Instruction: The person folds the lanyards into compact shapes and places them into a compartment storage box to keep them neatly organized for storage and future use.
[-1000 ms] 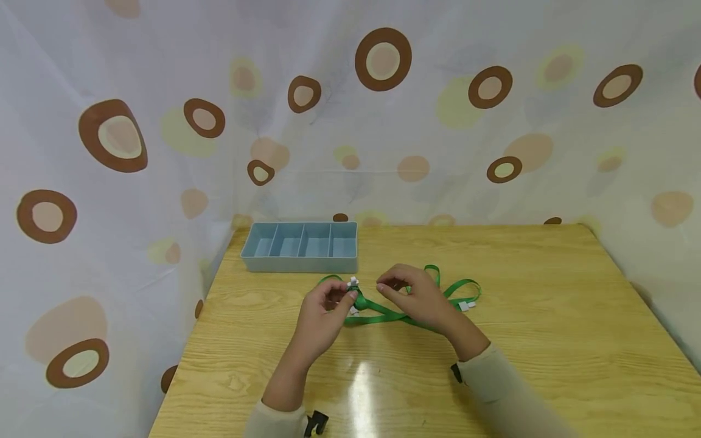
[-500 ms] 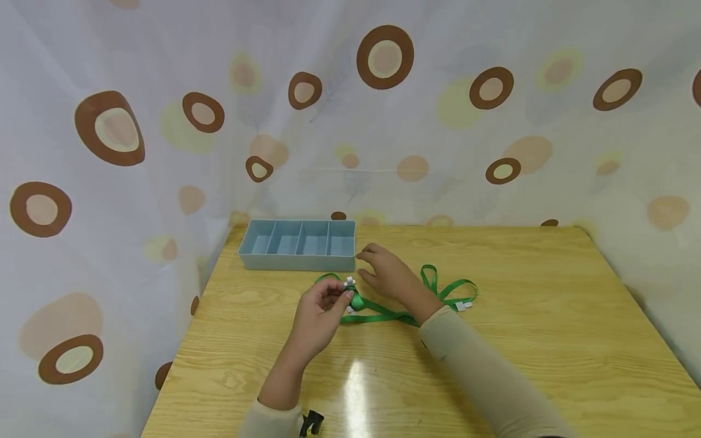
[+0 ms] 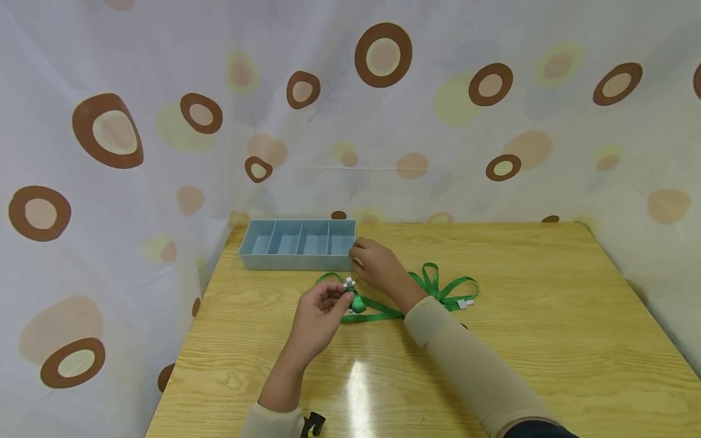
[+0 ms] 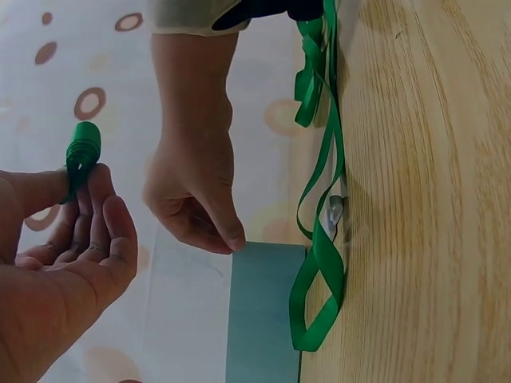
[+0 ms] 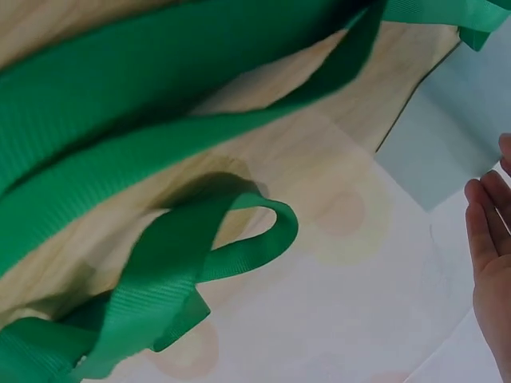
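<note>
In the head view my left hand pinches a green lanyard near a white plastic clip. Seen from the left wrist, a rolled green end stands up above the thumb and fingers of that hand. My right hand has reached the right end of a blue divided box. Its thumb and fingertips meet at the box's corner in the left wrist view and appear to pinch the rim. From the right wrist, only part of the hand shows, beside the box wall.
More lanyard loops lie on the wooden table under and right of the right forearm, with another white clip. A patterned curtain hangs behind the table and along its sides.
My right hand has moved from beside the clip, up and left, to the box's right end, its fingers closing there. My left hand keeps its pinch on the lanyard, almost still.
</note>
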Action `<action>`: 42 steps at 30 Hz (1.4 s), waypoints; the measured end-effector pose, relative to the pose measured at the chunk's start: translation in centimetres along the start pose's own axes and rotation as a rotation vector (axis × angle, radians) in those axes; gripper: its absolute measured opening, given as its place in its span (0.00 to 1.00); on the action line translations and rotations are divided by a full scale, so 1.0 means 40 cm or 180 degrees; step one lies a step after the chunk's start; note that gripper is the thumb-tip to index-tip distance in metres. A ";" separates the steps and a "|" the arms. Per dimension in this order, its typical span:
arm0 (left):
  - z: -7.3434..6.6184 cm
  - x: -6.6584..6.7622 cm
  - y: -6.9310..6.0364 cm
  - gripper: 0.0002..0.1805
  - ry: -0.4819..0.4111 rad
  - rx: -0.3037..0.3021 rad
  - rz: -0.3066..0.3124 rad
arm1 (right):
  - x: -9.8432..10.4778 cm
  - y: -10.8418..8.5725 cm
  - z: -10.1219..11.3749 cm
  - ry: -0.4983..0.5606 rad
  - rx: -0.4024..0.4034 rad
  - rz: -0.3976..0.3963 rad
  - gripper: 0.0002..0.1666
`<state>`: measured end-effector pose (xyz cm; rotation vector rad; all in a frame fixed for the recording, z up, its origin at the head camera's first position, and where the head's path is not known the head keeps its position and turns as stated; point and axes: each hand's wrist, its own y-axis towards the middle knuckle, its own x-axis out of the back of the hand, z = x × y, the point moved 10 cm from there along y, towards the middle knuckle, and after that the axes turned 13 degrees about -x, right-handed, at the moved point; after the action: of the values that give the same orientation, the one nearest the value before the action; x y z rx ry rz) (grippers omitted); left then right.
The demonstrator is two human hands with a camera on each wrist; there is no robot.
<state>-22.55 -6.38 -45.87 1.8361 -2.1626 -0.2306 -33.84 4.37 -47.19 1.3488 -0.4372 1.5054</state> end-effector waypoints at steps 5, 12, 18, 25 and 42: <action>-0.001 -0.008 -0.005 0.06 0.0022 0.0001 0.0069 | -0.006 0.001 0.002 -0.0058 0.0082 -0.0164 0.08; 0.007 -0.010 -0.008 0.07 0.0005 0.0047 0.0079 | -0.013 -0.010 0.001 -0.0054 0.0064 -0.0276 0.05; 0.012 -0.013 0.013 0.08 0.0037 0.0003 0.0209 | -0.008 -0.013 -0.012 -0.0083 -0.0120 -0.0290 0.07; 0.014 0.032 0.073 0.12 0.0246 -0.0045 0.0047 | -0.012 -0.006 -0.007 -0.0072 -0.0226 -0.0224 0.11; 0.092 0.131 0.286 0.14 0.1172 0.0092 -0.0125 | -0.020 0.001 -0.012 0.0258 -0.0409 -0.0089 0.07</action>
<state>-35.19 -9.79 -45.20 1.7735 -1.8860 0.1240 -34.25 4.39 -48.06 1.1853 -0.4540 1.4781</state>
